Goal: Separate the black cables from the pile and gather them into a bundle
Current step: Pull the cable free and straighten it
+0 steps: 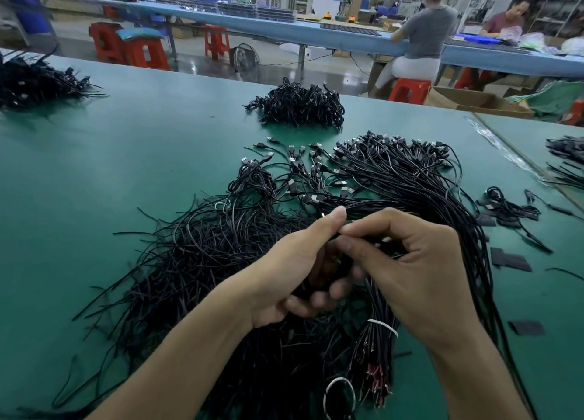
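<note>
A big loose pile of black cables [202,261] with USB plugs spreads over the green table [126,154] in front of me. My left hand [297,271] grips a small bunch of black cables [322,277], fingers curled round it from below. My right hand [410,271] pinches cable ends at the top of that bunch, thumb and forefinger touching my left thumb. Long cables [442,204] fan out from the hands toward the far right. Under my right wrist lies a cable bundle tied with a white band [384,326].
Other heaps of black cables lie at the table's middle back [300,105], far left [34,81] and right edge [565,160]. Black tape pieces [512,260] lie at the right. Beyond the table are red stools [409,89], a blue workbench and two seated people.
</note>
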Motion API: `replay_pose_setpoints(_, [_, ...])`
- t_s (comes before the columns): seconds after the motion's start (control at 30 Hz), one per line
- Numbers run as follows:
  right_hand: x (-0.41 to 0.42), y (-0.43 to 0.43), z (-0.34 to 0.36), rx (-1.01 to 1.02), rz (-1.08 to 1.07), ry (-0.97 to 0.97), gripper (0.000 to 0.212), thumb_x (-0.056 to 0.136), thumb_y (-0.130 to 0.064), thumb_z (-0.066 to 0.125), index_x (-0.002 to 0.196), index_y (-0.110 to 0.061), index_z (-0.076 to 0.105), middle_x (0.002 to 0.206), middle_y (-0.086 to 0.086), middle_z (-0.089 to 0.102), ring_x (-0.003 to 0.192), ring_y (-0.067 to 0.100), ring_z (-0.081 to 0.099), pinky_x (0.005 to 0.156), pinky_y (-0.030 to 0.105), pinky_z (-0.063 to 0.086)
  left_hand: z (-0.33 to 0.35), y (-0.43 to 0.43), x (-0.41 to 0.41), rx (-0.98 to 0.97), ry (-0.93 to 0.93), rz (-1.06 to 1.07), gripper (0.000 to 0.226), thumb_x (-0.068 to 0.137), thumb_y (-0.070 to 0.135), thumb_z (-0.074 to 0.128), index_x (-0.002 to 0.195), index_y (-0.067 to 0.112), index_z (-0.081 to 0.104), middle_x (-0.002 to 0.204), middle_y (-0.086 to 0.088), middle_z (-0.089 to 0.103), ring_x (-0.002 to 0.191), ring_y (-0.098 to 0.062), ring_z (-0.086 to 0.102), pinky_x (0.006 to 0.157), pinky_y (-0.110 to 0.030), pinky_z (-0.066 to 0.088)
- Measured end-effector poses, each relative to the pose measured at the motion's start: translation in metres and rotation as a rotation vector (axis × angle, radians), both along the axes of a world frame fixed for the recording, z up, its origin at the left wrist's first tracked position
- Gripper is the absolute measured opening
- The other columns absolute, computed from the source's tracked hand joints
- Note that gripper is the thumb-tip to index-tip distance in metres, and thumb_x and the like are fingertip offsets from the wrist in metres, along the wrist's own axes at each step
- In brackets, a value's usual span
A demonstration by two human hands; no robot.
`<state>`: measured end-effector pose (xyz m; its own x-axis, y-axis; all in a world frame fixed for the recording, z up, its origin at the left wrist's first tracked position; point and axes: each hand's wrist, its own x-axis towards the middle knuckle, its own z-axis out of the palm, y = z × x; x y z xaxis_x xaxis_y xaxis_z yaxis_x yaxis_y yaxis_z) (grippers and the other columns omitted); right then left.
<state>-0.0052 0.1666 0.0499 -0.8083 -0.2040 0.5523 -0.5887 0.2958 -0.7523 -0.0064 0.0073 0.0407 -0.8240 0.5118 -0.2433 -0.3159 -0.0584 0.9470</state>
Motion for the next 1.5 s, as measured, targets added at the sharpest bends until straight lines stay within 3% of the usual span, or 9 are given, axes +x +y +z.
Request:
replay_pose_setpoints(0.27, [-0.006, -0.006, -0.004, -0.013, -0.048, -0.05, 0.007, 0.086, -0.028, 0.073, 0.091, -0.032, 0.071, 0.086, -0.017, 0.072, 0.083, 0.006, 0.069, 0.068, 0.011, 0.049, -0.002, -0.004, -0.004, -0.175, 0.362, 0.3, 0.065, 0.093, 0.066, 0.033, 0.047, 0.022, 0.046, 0.038, 0.009, 0.035, 0.029, -0.008, 0.027, 0.033, -0.015, 0.023])
replay_pose_setpoints(0.37, [-0.012, 0.005, -0.01, 0.07, -0.212, -0.187, 0.019, 0.083, -0.055, 0.06, 0.086, -0.036, 0.064, 0.08, -0.014, 0.067, 0.075, -0.002, 0.063, 0.062, 0.01, 0.048, -0.002, -0.011, -0.008, -0.102, 0.348, 0.434, 0.06, 0.092, 0.064, 0.041, 0.048, 0.023, 0.044, 0.04, 0.007, 0.034, 0.032, -0.009, 0.026, 0.035, -0.018, 0.023])
replay_pose_setpoints(0.53, [-0.017, 0.008, -0.039, 0.66, -0.313, -0.486, 0.02, 0.089, -0.047, 0.068, 0.085, -0.028, 0.063, 0.084, -0.008, 0.064, 0.077, 0.007, 0.062, 0.074, 0.032, 0.056, -0.005, -0.013, -0.011, 0.016, 0.29, 0.61, 0.056, 0.088, 0.064, 0.048, 0.05, 0.023, 0.047, 0.043, 0.007, 0.032, 0.034, -0.008, 0.022, 0.034, -0.019, 0.017])
replay_pose_setpoints(0.73, [-0.009, -0.013, -0.044, 0.903, -0.443, -0.424, 0.027, 0.09, -0.055, 0.061, 0.089, -0.029, 0.07, 0.081, -0.01, 0.06, 0.083, 0.019, 0.065, 0.064, 0.029, 0.045, -0.009, -0.011, -0.014, 0.048, 0.175, 0.632, 0.069, 0.094, 0.073, 0.021, 0.048, 0.024, 0.036, 0.045, 0.008, 0.025, 0.039, -0.011, 0.015, 0.036, -0.019, 0.013])
replay_pose_setpoints(0.87, [-0.008, -0.021, -0.045, 0.942, -0.456, -0.419, 0.018, 0.092, -0.039, 0.059, 0.089, -0.026, 0.071, 0.088, -0.008, 0.061, 0.082, 0.02, 0.064, 0.061, 0.029, 0.042, -0.008, -0.013, -0.015, 0.075, 0.142, 0.619, 0.069, 0.102, 0.055, 0.031, 0.044, 0.023, 0.049, 0.044, 0.009, 0.029, 0.035, -0.009, 0.019, 0.034, -0.017, 0.016])
replay_pose_setpoints(1.1, [0.0, 0.005, -0.008, 0.797, -0.431, -0.507, 0.016, 0.08, -0.039, 0.066, 0.071, -0.026, 0.07, 0.069, -0.013, 0.062, 0.064, 0.007, 0.058, 0.056, 0.027, 0.046, -0.004, -0.015, -0.012, 0.14, 0.14, 0.566, 0.058, 0.096, 0.054, 0.05, 0.054, 0.017, 0.067, 0.043, 0.007, 0.034, 0.034, -0.008, 0.023, 0.033, -0.019, 0.018])
replay_pose_setpoints(1.33, [0.007, 0.004, 0.017, 0.083, -0.37, -0.145, 0.017, 0.081, -0.025, 0.073, 0.065, -0.027, 0.068, 0.064, -0.017, 0.065, 0.051, 0.0, 0.055, 0.046, 0.009, 0.039, -0.003, -0.007, -0.007, 0.046, 0.201, 0.389, 0.047, 0.094, 0.04, 0.054, 0.056, 0.016, 0.067, 0.039, 0.006, 0.035, 0.032, -0.01, 0.022, 0.039, -0.016, 0.018])
replay_pose_setpoints(1.43, [0.008, -0.011, 0.014, 0.01, -0.143, -0.166, 0.017, 0.083, -0.024, 0.078, 0.07, -0.032, 0.07, 0.069, -0.012, 0.062, 0.059, 0.002, 0.056, 0.052, 0.008, 0.039, 0.002, -0.002, -0.002, 0.108, 0.262, 0.259, 0.025, 0.082, 0.033, 0.053, 0.082, 0.02, 0.074, 0.043, 0.009, 0.04, 0.031, -0.006, 0.027, 0.038, -0.011, 0.022])
replay_pose_setpoints(1.5, [0.01, -0.012, 0.013, 0.13, -0.098, -0.141, 0.014, 0.084, -0.026, 0.074, 0.073, -0.034, 0.07, 0.075, -0.013, 0.059, 0.067, 0.005, 0.058, 0.056, 0.009, 0.039, 0.003, 0.0, 0.0, 0.174, 0.279, 0.237, 0.033, 0.082, 0.032, 0.053, 0.104, 0.015, 0.071, 0.044, 0.009, 0.04, 0.03, -0.003, 0.029, 0.037, -0.01, 0.023])
